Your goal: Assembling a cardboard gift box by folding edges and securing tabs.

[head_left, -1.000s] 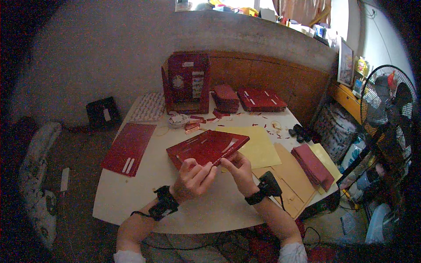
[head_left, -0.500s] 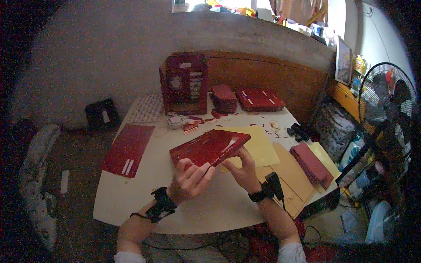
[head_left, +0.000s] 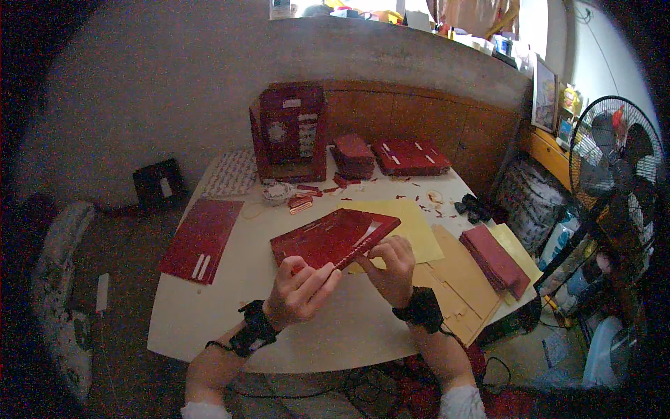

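Note:
A dark red, glossy cardboard folder [head_left: 328, 237] with a thick edge is held tilted above the white table. My left hand [head_left: 300, 290] grips its near edge, with the thumb hidden behind it. At the near right edge, my right hand [head_left: 389, 269] is closed, its fingertips pinched against the folder. Whether those fingertips hold a separate small piece cannot be made out. Behind and to the right of the folder lies a yellow sheet [head_left: 422, 241]. A flat red cardboard panel [head_left: 204, 237] with two white strips rests at the table's left.
A red display box [head_left: 289, 136] stands at the back, beside a stack of dark red cards [head_left: 352, 159] and a pile of red folders [head_left: 412, 159]. Red scraps litter the table [head_left: 230, 328]. Tan boards [head_left: 460, 297] and more red cards [head_left: 493, 260] lie right, near a fan [head_left: 614, 153].
My right hand has moved slightly up and right along the folder's edge, and its fingers have curled over that edge. The left hand and the folder are nearly unmoved.

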{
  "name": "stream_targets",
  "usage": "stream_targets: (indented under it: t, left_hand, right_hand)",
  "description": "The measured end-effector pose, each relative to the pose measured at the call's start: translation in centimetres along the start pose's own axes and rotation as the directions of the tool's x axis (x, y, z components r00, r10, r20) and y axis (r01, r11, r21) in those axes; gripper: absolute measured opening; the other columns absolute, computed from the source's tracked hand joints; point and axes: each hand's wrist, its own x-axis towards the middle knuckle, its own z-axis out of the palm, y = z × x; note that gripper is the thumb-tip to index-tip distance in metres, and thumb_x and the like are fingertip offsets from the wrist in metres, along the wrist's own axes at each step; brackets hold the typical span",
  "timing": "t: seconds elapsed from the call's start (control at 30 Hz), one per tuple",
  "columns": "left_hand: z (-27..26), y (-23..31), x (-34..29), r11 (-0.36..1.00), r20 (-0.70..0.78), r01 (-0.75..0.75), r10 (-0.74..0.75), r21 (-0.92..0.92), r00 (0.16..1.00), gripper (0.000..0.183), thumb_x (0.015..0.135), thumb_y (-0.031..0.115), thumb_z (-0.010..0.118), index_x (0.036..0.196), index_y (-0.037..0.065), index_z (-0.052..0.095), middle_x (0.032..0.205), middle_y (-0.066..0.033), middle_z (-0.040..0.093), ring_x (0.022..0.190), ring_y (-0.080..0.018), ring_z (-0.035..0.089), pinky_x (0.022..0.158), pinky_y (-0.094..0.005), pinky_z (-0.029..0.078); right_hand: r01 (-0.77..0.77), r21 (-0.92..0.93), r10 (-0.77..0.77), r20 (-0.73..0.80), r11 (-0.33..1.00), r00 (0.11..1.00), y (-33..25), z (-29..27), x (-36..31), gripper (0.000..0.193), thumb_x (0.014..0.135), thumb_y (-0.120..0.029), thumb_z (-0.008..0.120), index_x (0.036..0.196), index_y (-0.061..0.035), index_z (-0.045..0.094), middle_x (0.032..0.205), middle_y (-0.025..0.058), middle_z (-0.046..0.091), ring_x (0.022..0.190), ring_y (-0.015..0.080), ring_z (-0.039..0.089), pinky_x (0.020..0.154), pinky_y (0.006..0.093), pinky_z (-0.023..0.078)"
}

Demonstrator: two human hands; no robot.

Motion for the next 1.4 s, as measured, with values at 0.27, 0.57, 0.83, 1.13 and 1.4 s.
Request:
stream_targets:
  t: [0.27, 0.57, 0.83, 1.13, 1.4]
  left_hand:
    - [-0.2, -0.1, 0.1, 1.000, 0.010, 0.010, -0.010, -0.001, 1.000, 0.023, 0.071, 0.006, 0.063, 0.094, 0.003, 0.063, 0.093, -0.0081, 0.063, 0.060, -0.0105, 0.053, 0.068, -0.0330, 0.039]
    - [-0.2, 0.0, -0.2, 1.000, -0.012, -0.001, 0.001, -0.017, 1.000, 0.022, 0.070, 0.006, 0.062, 0.092, 0.004, 0.064, 0.093, -0.0066, 0.063, 0.060, -0.0109, 0.053, 0.070, -0.0328, 0.040]
    - [-0.5, -0.5, 0.1, 0.988, -0.018, -0.018, 0.015, -0.154, 1.000, 0.020, 0.068, 0.005, 0.063, 0.088, 0.002, 0.064, 0.089, -0.0075, 0.064, 0.058, -0.0115, 0.054, 0.072, -0.0342, 0.041]
    - [-0.4, -0.7, 0.0, 0.986, -0.036, 0.011, -0.017, -0.166, 0.999, 0.020, 0.068, 0.005, 0.064, 0.087, 0.003, 0.064, 0.088, -0.0062, 0.064, 0.058, -0.0120, 0.054, 0.071, -0.0332, 0.040]
    - [-0.4, -0.6, -0.5, 0.978, -0.010, -0.031, 0.030, -0.208, 0.999, 0.022, 0.068, 0.005, 0.064, 0.089, 0.003, 0.065, 0.093, -0.0062, 0.063, 0.062, -0.0146, 0.054, 0.072, -0.0348, 0.041]
  right_hand:
    - [0.129, -0.083, -0.122, 0.077, 0.988, 0.990, 0.2, -0.1, -0.2, 0.025, 0.062, -0.005, 0.074, 0.070, -0.0088, 0.050, 0.074, 0.0051, 0.054, 0.066, 0.0229, 0.052, 0.062, 0.0353, 0.042]
    - [0.432, -0.043, -0.423, 0.136, 0.901, 0.896, -1.0, -1.0, -0.2, 0.016, 0.068, -0.005, 0.069, 0.079, -0.0089, 0.058, 0.100, 0.0054, 0.063, 0.086, 0.0192, 0.059, 0.072, 0.0307, 0.047]
    - [0.478, -0.034, -0.468, 0.146, 0.878, 0.871, -0.1, -1.8, 0.5, 0.019, 0.069, -0.006, 0.069, 0.072, -0.0081, 0.051, 0.104, 0.0087, 0.064, 0.090, 0.0198, 0.060, 0.074, 0.0327, 0.048]
    - [0.408, -0.121, -0.394, 0.124, 0.905, 0.911, 0.4, -2.2, -0.1, 0.016, 0.071, -0.006, 0.068, 0.079, -0.0070, 0.054, 0.106, 0.0081, 0.063, 0.089, 0.0206, 0.060, 0.074, 0.0338, 0.048]
    - [0.554, 0.076, -0.559, 0.146, 0.829, 0.816, -1.6, -1.2, 0.4, 0.008, 0.076, -0.009, 0.062, 0.075, -0.0063, 0.054, 0.104, 0.0120, 0.063, 0.089, 0.0213, 0.060, 0.074, 0.0328, 0.050]
